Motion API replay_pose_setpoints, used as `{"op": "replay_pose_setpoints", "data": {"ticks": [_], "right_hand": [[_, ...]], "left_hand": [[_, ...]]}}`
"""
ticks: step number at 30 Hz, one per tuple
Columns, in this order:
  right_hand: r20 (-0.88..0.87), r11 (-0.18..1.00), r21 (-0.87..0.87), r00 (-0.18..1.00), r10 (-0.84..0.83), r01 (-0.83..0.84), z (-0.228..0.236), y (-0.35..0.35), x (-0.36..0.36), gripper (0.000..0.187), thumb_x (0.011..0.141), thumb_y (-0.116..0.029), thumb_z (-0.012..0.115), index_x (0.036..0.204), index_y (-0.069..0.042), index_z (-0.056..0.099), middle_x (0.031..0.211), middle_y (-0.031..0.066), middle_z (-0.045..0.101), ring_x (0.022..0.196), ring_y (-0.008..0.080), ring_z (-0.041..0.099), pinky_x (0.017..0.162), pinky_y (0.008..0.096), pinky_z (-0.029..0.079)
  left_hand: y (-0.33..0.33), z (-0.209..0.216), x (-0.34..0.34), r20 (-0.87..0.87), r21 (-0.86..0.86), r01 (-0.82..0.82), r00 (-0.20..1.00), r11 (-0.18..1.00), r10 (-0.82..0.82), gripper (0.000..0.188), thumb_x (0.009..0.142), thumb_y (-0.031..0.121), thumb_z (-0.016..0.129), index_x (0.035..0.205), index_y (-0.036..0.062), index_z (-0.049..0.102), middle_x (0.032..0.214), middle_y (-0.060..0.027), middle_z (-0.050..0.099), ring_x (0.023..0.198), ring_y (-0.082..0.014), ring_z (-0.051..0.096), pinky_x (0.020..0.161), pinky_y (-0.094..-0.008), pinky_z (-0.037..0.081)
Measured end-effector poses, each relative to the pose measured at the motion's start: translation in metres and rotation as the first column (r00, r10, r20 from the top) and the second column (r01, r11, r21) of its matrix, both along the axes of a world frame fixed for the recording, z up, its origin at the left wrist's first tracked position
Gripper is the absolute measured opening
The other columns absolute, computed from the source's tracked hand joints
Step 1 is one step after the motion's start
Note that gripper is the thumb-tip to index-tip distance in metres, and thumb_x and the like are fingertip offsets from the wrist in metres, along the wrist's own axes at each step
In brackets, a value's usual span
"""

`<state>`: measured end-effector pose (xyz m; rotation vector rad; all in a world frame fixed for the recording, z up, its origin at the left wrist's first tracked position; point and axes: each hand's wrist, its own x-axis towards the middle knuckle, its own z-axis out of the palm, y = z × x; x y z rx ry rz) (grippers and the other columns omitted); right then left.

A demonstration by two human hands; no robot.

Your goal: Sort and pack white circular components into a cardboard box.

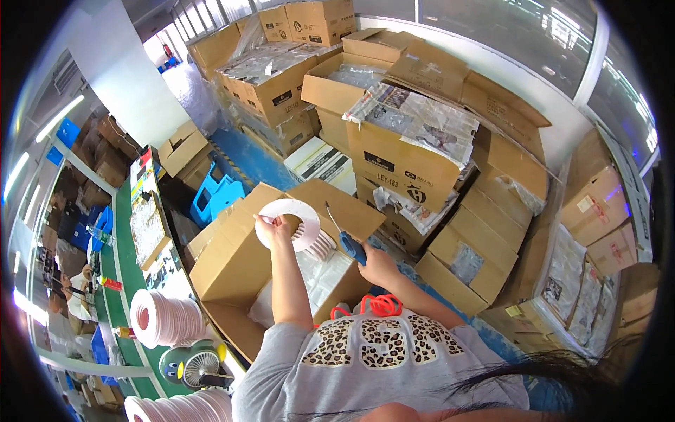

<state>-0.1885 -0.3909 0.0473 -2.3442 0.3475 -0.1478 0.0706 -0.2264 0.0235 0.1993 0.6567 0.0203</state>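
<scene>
My left hand (276, 231) pinches a flat white ring (309, 216) by its left side, over an opened cardboard box (232, 261). Behind it, a stack of similar white rings (322, 247) stands inside the box, beside clear plastic wrapping (327, 278). In my right hand (377, 264), at the box's right side, is a blue-handled screwdriver (349, 245). Its thin metal shaft points up and away, with the tip near the box's far flap and apart from the ring.
More stacks of white rings (165, 320) stand at lower left, next to a small fan (200, 364). A long green table (125, 281) runs along the left. Several cardboard boxes (401, 158) crowd the far side and right. A blue plastic stool (214, 193) is beyond the box.
</scene>
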Motion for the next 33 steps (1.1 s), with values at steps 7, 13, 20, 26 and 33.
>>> {"op": "replay_pose_setpoints", "data": {"ticks": [7,13,20,26,33], "right_hand": [[0.039,0.999,-0.022,0.999,-0.027,0.027,-0.001,-0.006,0.0,0.034,0.07,-0.012,0.056,0.101,-0.005,0.046,0.084,0.02,0.059,0.078,0.0383,0.056,0.068,0.0463,0.045],[0.108,1.0,-0.002,0.994,0.007,-0.007,-0.004,0.003,0.007,0.028,0.071,-0.014,0.056,0.097,-0.005,0.048,0.08,0.0215,0.059,0.077,0.0395,0.056,0.066,0.0477,0.045],[0.036,0.999,0.033,0.998,-0.042,0.04,-0.007,-0.009,-0.004,0.04,0.072,-0.013,0.058,0.11,-0.005,0.049,0.087,0.0259,0.057,0.087,0.0415,0.054,0.072,0.0473,0.044],[-0.014,1.0,0.026,1.0,0.015,-0.015,-0.017,0.004,0.007,0.039,0.072,-0.012,0.057,0.109,-0.003,0.048,0.089,0.0258,0.057,0.087,0.0418,0.054,0.074,0.0468,0.043],[-0.113,0.993,0.036,0.987,0.117,-0.114,-0.014,0.023,0.019,0.038,0.072,-0.013,0.057,0.108,-0.004,0.048,0.089,0.0251,0.057,0.087,0.0416,0.053,0.074,0.0465,0.043]], "left_hand": [[-0.013,-0.002,-0.001,-0.005,0.025,-0.002,1.0,1.0,0.002,0.028,0.08,0.033,0.061,0.088,0.0072,0.056,0.086,-0.0051,0.059,0.081,-0.0182,0.058,0.072,-0.0327,0.051],[0.016,-0.038,0.027,0.215,0.183,0.206,0.946,0.961,-0.243,0.036,0.075,0.035,0.064,0.092,0.007,0.051,0.083,-0.0033,0.057,0.078,-0.0189,0.056,0.069,-0.0279,0.048],[0.102,-0.008,0.011,-0.091,0.734,-0.172,0.934,-0.657,-0.346,0.039,0.061,0.019,0.072,0.083,-0.0033,0.048,0.082,-0.0196,0.052,0.081,-0.0354,0.054,0.07,-0.0421,0.046],[0.277,0.063,-0.013,-0.005,0.484,-0.158,0.983,-0.861,-0.183,0.045,0.049,-0.003,0.071,0.086,-0.0053,0.046,0.089,-0.024,0.051,0.083,-0.0377,0.051,0.076,-0.0413,0.044],[0.44,0.113,-0.051,-0.067,0.098,0.302,0.953,-0.948,0.297,0.019,0.069,-0.002,0.051,0.088,-0.0049,0.052,0.088,-0.0199,0.055,0.084,-0.0337,0.056,0.072,-0.0395,0.047]]}}
